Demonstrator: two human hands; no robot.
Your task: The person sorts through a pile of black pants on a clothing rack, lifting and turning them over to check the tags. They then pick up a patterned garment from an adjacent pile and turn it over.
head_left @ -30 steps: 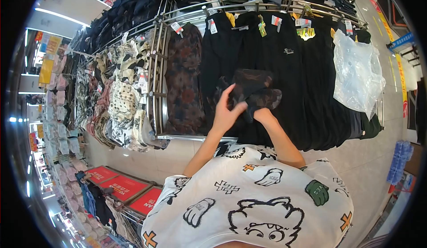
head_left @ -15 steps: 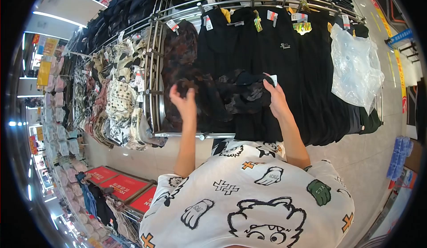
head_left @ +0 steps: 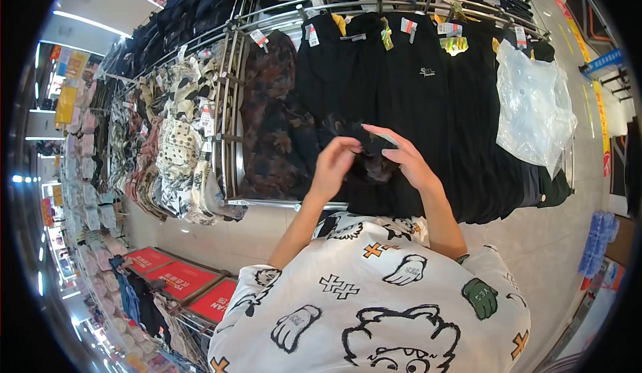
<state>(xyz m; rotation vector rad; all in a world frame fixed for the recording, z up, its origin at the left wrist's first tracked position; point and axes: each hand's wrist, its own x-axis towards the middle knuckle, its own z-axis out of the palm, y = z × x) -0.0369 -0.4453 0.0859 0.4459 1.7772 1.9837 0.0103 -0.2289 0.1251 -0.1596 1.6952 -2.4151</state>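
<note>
1. Both hands have drawn together since half a second ago: the left hand [head_left: 332,167], which was then spread wide apart over the brown camouflage piece, now sits just beside the right hand [head_left: 406,161]; the dark patterned garment [head_left: 372,165], then stretched broad between them, is now gathered into a small bunch.

2. Head view, hands: the left hand's fingers are curled and pinch the upper edge of the garment; the right hand lies over its other side with fingers fairly straight and pressed together, thumb hidden, so how firmly it grips I cannot tell; a pale tag or label seems to lie under its fingers.

3. Head view, surroundings: the garment is held in front of the hanging black trousers [head_left: 414,99] on the metal rack [head_left: 235,105]; a brown camouflage pair [head_left: 271,119] hangs just to the left; a clear plastic bag [head_left: 535,105] hangs at the right end; red sale signs [head_left: 180,283] stand on the floor below.

4. Risks, as I judge them: the bunch is held by a light pinch, so a loose fold could slip out and drop to the floor; dark cloth against dark cloth makes it easy to catch a neighbouring trouser leg in the grip and drag it off its hanger; the price tags could snag.
</note>
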